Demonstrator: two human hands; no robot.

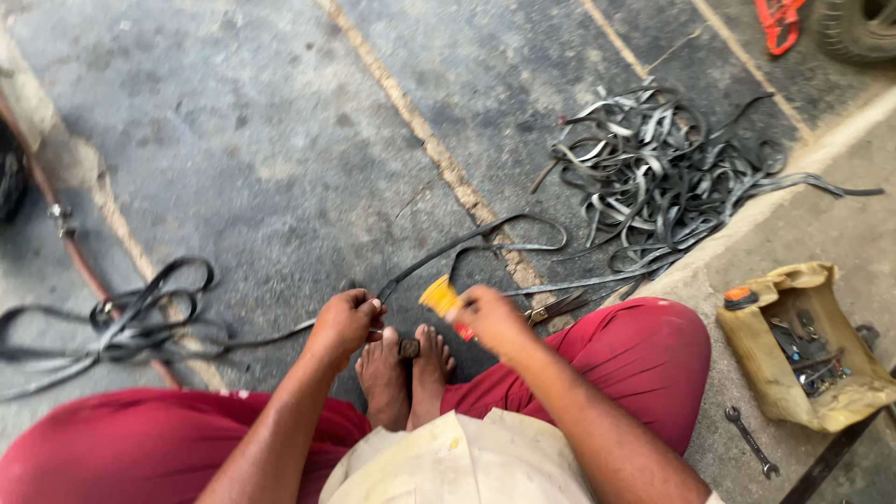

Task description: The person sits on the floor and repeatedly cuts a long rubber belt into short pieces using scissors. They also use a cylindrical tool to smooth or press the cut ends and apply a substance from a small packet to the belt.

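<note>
The person sits on a grey concrete floor (280, 140) with legs in red trousers (644, 350) spread and bare feet (406, 369) together; taking the feet as the landmark, everything else lies around them. Just above the feet on their left side, the left hand (343, 322) is clenched on a black rubber strip (467, 245), pinching it where it rises from the floor. The strip runs up and away from the feet in a long loop, then back toward the right hand, and its other part trails off to the far left of the feet into a loose bundle of strips (121, 322). Just above the feet on their right side, the right hand (493, 319) grips a small yellow tube (439, 297) with an orange end, fingers curled around it; it is blurred, so its kind cannot be told. A small dark round piece (409, 348) sits between the toes. Just right of the right hand, scissors (558, 306) lie on the floor. Far above and right of the feet is a big tangled heap of rubber strips (653, 173). Well to the right of the feet, past the knee, a tan cloth bag (793, 373) lies open with tools inside, a wrench (751, 441) beside it. A reddish hose (65, 233) crosses the floor far left of the feet.
</note>
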